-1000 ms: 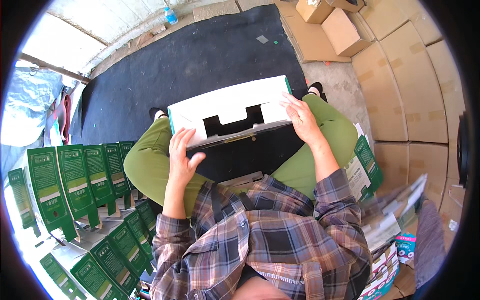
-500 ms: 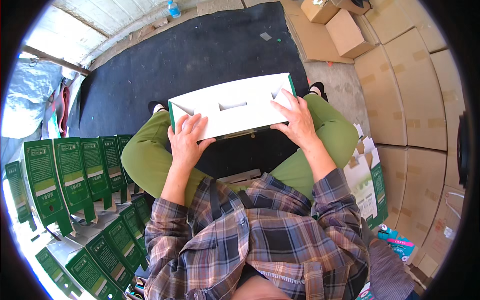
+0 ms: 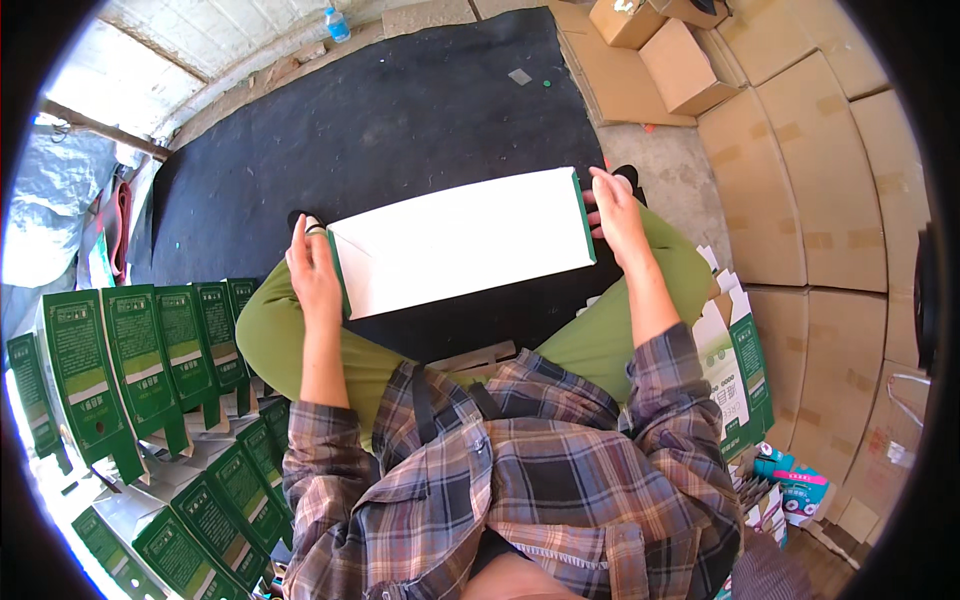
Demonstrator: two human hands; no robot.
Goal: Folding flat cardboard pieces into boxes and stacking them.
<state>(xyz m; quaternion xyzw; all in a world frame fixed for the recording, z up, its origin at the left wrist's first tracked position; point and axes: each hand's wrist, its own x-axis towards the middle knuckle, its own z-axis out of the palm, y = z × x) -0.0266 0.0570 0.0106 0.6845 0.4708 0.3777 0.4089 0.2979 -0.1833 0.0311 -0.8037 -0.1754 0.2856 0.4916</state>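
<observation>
A long carton (image 3: 460,245), white inside with green end edges, lies crosswise above my lap between my knees. My left hand (image 3: 314,275) is at its left end, fingers pointing away from me and close together along the green edge. At the opposite end is my right hand (image 3: 622,225), its fingers bent against the green side. The carton sits between the two hands. Its underside and part of the right fingertips are hidden.
Several green cartons (image 3: 130,370) stand in rows at my left. More white and green cartons (image 3: 735,370) are by my right knee. Brown boxes (image 3: 830,190) are stacked along the right. A black mat (image 3: 380,130) covers the floor ahead, with a blue bottle (image 3: 337,25) beyond.
Both hands have moved from the carton's near inner face out to its two ends. The slots and folds inside no longer show, and its white face looks flat. A sleeve at lower right has moved down.
</observation>
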